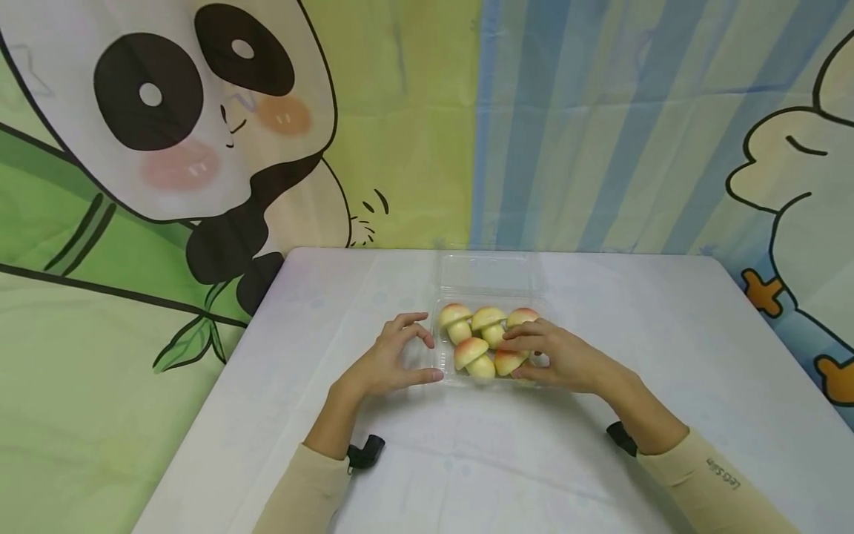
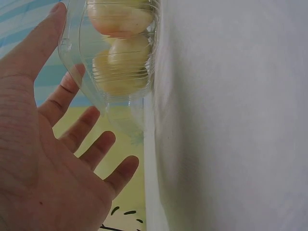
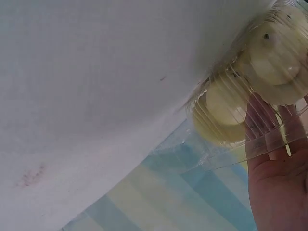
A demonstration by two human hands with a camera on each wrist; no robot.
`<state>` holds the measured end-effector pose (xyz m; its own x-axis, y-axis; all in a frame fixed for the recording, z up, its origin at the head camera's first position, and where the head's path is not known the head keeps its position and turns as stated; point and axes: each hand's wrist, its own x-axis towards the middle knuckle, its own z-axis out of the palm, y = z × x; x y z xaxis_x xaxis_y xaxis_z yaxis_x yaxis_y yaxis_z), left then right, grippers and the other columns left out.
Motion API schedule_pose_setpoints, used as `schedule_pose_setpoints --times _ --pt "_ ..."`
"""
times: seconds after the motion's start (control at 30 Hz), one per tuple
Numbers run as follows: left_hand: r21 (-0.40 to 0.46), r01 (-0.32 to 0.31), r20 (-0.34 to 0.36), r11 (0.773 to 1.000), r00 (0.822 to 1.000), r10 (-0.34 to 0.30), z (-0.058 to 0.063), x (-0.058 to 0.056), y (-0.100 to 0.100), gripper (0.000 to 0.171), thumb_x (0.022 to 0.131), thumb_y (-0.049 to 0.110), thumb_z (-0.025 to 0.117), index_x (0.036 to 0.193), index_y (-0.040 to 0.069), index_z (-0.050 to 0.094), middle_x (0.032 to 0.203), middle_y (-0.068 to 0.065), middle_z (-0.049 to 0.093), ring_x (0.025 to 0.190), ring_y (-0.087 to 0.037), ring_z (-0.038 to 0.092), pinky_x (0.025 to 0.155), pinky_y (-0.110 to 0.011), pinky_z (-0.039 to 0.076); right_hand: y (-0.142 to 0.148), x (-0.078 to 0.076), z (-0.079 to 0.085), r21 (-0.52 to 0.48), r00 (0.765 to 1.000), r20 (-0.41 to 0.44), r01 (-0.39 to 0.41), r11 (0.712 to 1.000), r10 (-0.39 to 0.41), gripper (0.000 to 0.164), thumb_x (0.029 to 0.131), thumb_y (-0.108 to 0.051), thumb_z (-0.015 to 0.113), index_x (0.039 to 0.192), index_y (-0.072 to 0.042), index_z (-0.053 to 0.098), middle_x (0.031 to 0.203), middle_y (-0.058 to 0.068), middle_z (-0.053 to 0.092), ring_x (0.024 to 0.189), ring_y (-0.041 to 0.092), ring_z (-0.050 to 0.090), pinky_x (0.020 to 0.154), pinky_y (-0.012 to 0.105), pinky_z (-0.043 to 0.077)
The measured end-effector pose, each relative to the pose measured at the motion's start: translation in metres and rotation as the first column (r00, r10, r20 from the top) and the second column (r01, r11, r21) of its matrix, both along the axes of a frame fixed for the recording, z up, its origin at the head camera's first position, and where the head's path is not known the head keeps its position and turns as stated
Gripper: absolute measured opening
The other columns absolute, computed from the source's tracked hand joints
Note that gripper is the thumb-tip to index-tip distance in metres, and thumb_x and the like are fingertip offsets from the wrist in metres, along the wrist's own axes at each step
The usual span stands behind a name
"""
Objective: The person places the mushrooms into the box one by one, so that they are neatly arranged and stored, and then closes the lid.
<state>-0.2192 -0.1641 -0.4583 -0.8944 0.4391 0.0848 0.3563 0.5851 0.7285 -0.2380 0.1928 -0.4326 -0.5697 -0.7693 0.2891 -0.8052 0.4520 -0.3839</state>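
A clear plastic clamshell box lies on the table with its lid folded back. Several toy mushrooms with yellow stems and red-tinged caps sit inside in two rows. My right hand reaches over the box's right side, its thumb and fingers around the front-right mushroom and hiding part of it. Through the box wall in the right wrist view, fingers show beside the mushrooms. At the left side my left hand is spread, thumb and fingertips close to the rim, holding nothing.
The box stands toward the far edge of a table covered in white cloth. Behind hangs a printed backdrop with a panda and stripes. Dark wrist cameras sit at both sleeves.
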Motion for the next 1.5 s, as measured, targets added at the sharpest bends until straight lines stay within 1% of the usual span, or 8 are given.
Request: schedule_pose_setpoints --times 0.27,0.33,0.43,0.63,0.73,0.97,1.27,1.5 --pt "-0.024 -0.008 -0.008 1.000 1.000 0.008 -0.001 0.000 0.001 0.054 0.079 0.062 0.082 0.112 0.024 0.063 0.163 0.008 0.030 0.151 -0.026 0.022 0.110 -0.068 0.033 0.005 0.003 0.013 -0.017 0.997 0.077 0.027 0.999 -0.025 0.055 0.084 -0.021 0.087 0.135 -0.015 0.066 0.135 -0.004 0.061 0.126 0.020 0.054 0.091 0.041 0.055" --pt "-0.019 -0.004 -0.018 1.000 1.000 0.004 0.000 0.000 0.001 0.054 0.079 0.061 0.082 0.112 0.023 0.063 0.163 0.006 0.031 0.151 -0.028 0.022 0.110 -0.070 0.032 0.008 0.002 0.015 -0.041 0.998 0.057 0.032 0.999 -0.030 0.054 0.085 -0.019 0.086 0.134 -0.016 0.066 0.134 -0.004 0.063 0.131 0.024 0.053 0.096 0.043 0.052" --pt "-0.012 0.000 -0.024 1.000 1.000 0.000 0.001 0.000 0.001 0.053 0.080 0.061 0.082 0.112 0.023 0.063 0.163 0.004 0.031 0.150 -0.029 0.022 0.110 -0.071 0.030 0.011 -0.001 0.015 -0.093 1.000 0.013 0.027 0.995 -0.026 0.052 0.085 -0.013 0.085 0.132 -0.019 0.067 0.132 -0.004 0.064 0.128 0.024 0.054 0.091 0.042 0.054" --pt "-0.007 -0.001 -0.018 1.000 1.000 0.001 0.001 0.000 0.000 0.054 0.080 0.060 0.082 0.112 0.022 0.063 0.163 0.004 0.032 0.150 -0.029 0.022 0.109 -0.071 0.031 0.018 -0.011 0.015 -0.169 0.991 -0.132 -0.022 0.985 0.000 0.054 0.080 0.001 0.085 0.128 -0.018 0.068 0.127 -0.002 0.065 0.118 0.019 0.057 0.089 0.028 0.049" --pt "-0.006 0.001 -0.023 1.000 1.000 -0.001 0.001 0.000 0.000 0.053 0.080 0.060 0.082 0.112 0.022 0.063 0.163 0.003 0.032 0.150 -0.030 0.023 0.109 -0.072 0.030 0.021 -0.016 0.016 -0.180 0.987 -0.158 -0.017 0.984 -0.011 0.057 0.078 0.003 0.086 0.128 -0.016 0.067 0.125 -0.002 0.065 0.118 0.018 0.058 0.091 0.027 0.048" --pt "-0.003 0.000 -0.020 1.000 1.000 -0.001 0.000 0.000 0.001 0.053 0.080 0.060 0.082 0.112 0.023 0.063 0.163 0.004 0.032 0.150 -0.031 0.022 0.109 -0.073 0.029 0.027 -0.027 0.020 -0.191 0.988 -0.149 0.015 0.981 -0.045 0.051 0.081 0.002 0.084 0.127 -0.014 0.068 0.122 0.003 0.066 0.112 0.017 0.061 0.074 0.034 0.057" --pt "0.001 0.007 -0.017 1.000 1.000 -0.007 -0.001 0.000 0.001 0.054 0.080 0.061 0.082 0.112 0.022 0.063 0.163 0.002 0.032 0.149 -0.030 0.023 0.110 -0.071 0.030 0.035 -0.042 0.021 -0.182 0.980 -0.147 0.105 0.978 -0.133 0.045 0.085 -0.001 0.082 0.127 -0.010 0.067 0.126 0.007 0.063 0.114 0.022 0.059 0.076 0.039 0.058" --pt "-0.008 -0.004 -0.017 1.000 1.000 0.004 0.000 0.000 0.001 0.053 0.079 0.061 0.082 0.111 0.023 0.063 0.163 0.006 0.032 0.150 -0.029 0.024 0.109 -0.070 0.032 0.040 -0.053 0.019 -0.192 0.975 -0.077 0.191 0.963 -0.209 0.044 0.090 -0.002 0.078 0.132 -0.008 0.064 0.130 0.010 0.059 0.114 0.026 0.059 0.078 0.044 0.059"
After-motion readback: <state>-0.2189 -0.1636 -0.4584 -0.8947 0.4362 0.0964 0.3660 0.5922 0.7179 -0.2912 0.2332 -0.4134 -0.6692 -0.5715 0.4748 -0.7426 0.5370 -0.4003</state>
